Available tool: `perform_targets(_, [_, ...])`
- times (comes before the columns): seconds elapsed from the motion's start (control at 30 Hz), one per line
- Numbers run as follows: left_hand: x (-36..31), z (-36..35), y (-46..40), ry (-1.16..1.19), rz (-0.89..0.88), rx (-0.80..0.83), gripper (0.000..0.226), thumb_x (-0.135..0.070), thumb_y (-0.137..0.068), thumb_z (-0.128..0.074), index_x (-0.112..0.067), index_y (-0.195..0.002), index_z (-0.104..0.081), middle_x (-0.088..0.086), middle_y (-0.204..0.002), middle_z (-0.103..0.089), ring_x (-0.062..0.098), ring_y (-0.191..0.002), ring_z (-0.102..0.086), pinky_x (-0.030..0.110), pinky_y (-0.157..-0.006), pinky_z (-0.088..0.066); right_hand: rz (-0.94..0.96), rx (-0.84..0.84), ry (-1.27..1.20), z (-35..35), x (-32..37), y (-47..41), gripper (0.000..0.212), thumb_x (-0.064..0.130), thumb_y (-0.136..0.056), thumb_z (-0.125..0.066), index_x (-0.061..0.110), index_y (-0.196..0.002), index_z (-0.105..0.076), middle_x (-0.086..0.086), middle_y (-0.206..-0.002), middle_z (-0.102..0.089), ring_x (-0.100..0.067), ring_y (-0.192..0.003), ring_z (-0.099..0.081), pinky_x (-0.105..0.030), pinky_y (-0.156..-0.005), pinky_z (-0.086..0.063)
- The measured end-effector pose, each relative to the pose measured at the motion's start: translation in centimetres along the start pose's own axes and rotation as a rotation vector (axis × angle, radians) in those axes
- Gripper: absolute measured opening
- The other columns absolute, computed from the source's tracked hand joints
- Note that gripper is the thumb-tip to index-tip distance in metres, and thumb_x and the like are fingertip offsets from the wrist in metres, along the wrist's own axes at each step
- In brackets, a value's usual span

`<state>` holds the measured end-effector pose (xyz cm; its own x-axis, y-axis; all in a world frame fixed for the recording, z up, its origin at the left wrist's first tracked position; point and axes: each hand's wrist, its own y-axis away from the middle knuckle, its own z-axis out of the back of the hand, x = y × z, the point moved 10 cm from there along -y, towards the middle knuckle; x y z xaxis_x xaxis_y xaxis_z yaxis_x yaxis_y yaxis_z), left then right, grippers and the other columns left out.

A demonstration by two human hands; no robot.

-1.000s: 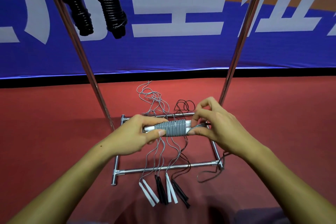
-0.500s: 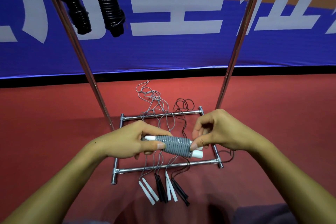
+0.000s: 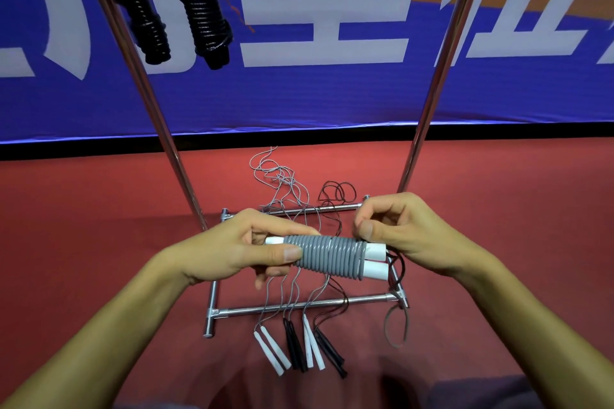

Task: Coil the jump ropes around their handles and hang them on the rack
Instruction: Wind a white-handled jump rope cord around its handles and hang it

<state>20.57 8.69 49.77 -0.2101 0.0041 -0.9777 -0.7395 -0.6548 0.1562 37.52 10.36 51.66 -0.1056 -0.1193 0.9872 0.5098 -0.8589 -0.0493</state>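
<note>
A grey jump rope (image 3: 329, 256) is coiled tightly around its two white handles, whose ends stick out at both sides. My left hand (image 3: 232, 252) grips the left end of this bundle, thumb on top of the coils. My right hand (image 3: 408, 232) is at the right end with curled fingers and pinches the rope's last turn just above the white handle tips. Two coiled black jump ropes (image 3: 202, 10) hang from the top of the rack at the upper left. Several uncoiled ropes lie on the floor, their white handles (image 3: 272, 352) and black handles (image 3: 329, 352) toward me.
The rack's two chrome uprights (image 3: 146, 83) rise left and right of my hands; its base bars (image 3: 299, 305) lie on the red floor under the bundle. Tangled grey cords (image 3: 282, 183) and a black cord (image 3: 335, 192) cross the base. A blue banner wall stands behind.
The bundle came down and toward me, tilting its right end lower. My right hand moved off the right handle ends to the top of the last coil, so both white tips now show.
</note>
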Motion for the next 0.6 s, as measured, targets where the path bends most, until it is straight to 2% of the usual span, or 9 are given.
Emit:
perform_targets(0.07, [-0.1,0.1,0.0,0.012,-0.002,-0.008,0.037,-0.013,-0.103,-0.064,-0.018,-0.139,-0.069,-0.002,-0.073,-0.055,0.016,-0.070,-0.051,0.032,-0.058,-0.052,0.000,-0.036,-0.086,-0.1,-0.3,-0.1,0.027,0.044,-0.082,-0.081,0.019,-0.077,-0.072,0.007,-0.067,-0.060,-0.004,-0.058,-0.047,-0.016,-0.056,-0.038])
perform_targets(0.1, [-0.2,0.1,0.0,0.015,-0.001,-0.010,0.036,-0.015,-0.103,-0.065,-0.019,-0.139,-0.069,0.001,-0.074,-0.053,0.017,-0.070,-0.050,0.033,-0.057,-0.051,-0.005,-0.036,-0.127,-0.3,-0.5,-0.2,0.032,0.050,-0.078,-0.083,0.020,-0.078,-0.071,0.007,-0.067,-0.058,-0.003,-0.057,-0.044,-0.014,-0.054,-0.035])
perform_targets(0.23, [-0.3,0.1,0.0,0.016,-0.001,-0.026,0.038,-0.022,-0.100,-0.066,-0.022,-0.138,-0.069,0.013,-0.075,-0.048,0.020,-0.071,-0.048,0.031,-0.055,-0.049,-0.027,-0.037,-0.250,-0.7,-1.5,-0.4,0.048,0.063,-0.069,-0.088,0.021,-0.079,-0.067,0.000,-0.067,-0.049,-0.007,-0.054,-0.039,-0.022,-0.050,-0.030])
perform_targets(0.37, [-0.3,0.1,0.0,0.046,-0.023,-0.028,0.038,-0.020,-0.100,-0.065,-0.021,-0.138,-0.069,0.014,-0.078,-0.048,0.019,-0.069,-0.048,0.030,-0.057,-0.049,0.010,-0.083,-0.281,-0.8,-1.0,-0.4,0.050,0.066,-0.068,-0.087,0.022,-0.073,-0.064,0.004,-0.063,-0.048,-0.006,-0.051,-0.037,-0.018,-0.049,-0.033])
perform_targets(0.47, [-0.1,0.3,0.0,0.106,-0.035,-0.056,0.037,-0.022,-0.099,-0.068,-0.019,-0.136,-0.071,0.010,-0.077,-0.050,0.015,-0.067,-0.051,0.031,-0.057,-0.050,0.047,-0.155,-0.269,-0.6,-0.5,-0.5,0.046,0.062,-0.077,-0.081,0.020,-0.078,-0.062,0.006,-0.063,-0.049,-0.005,-0.051,-0.040,-0.017,-0.049,-0.037])
perform_targets(0.6, [-0.2,0.3,-0.1,0.125,-0.056,-0.063,0.044,-0.029,-0.096,-0.069,-0.016,-0.138,-0.069,0.009,-0.078,-0.048,0.015,-0.066,-0.048,0.033,-0.058,-0.049,0.039,-0.179,-0.199,-0.5,0.4,-0.4,0.029,0.038,-0.101,-0.064,0.023,-0.076,-0.061,0.002,-0.066,-0.050,-0.010,-0.049,-0.046,-0.023,-0.044,-0.042])
